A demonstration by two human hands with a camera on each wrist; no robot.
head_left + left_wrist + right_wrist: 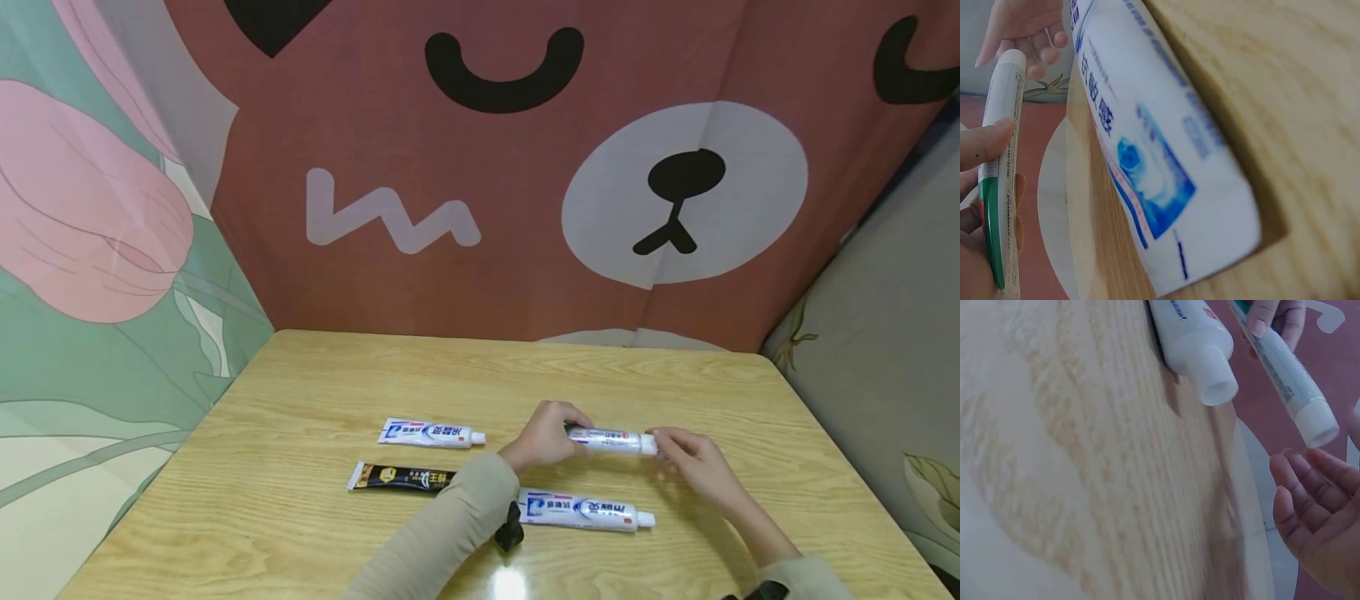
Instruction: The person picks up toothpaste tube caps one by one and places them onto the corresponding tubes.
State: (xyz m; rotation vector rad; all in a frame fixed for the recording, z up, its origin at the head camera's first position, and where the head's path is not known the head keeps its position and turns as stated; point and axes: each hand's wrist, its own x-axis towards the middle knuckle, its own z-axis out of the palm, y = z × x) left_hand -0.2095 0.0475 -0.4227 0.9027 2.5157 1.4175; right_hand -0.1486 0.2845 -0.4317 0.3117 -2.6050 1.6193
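Note:
Above the far half of the table, my left hand (549, 433) grips a white toothpaste tube (609, 440) by its tail half, which is green in the left wrist view. Its white cap (1317, 424) points to the right. My right hand (701, 468) is close by the cap; in the right wrist view its fingers (1325, 487) are loosely bent, just off the cap. A larger white toothpaste tube (581, 511) with blue print lies nearer me, its tail partly behind my left wrist.
On the wooden table (300, 392), a white toothpaste tube (429, 433) lies at the back left. A black toothpaste tube (397, 477) lies in front of it, its right end hidden behind my left sleeve. A printed cloth (390, 292) hangs behind the table.

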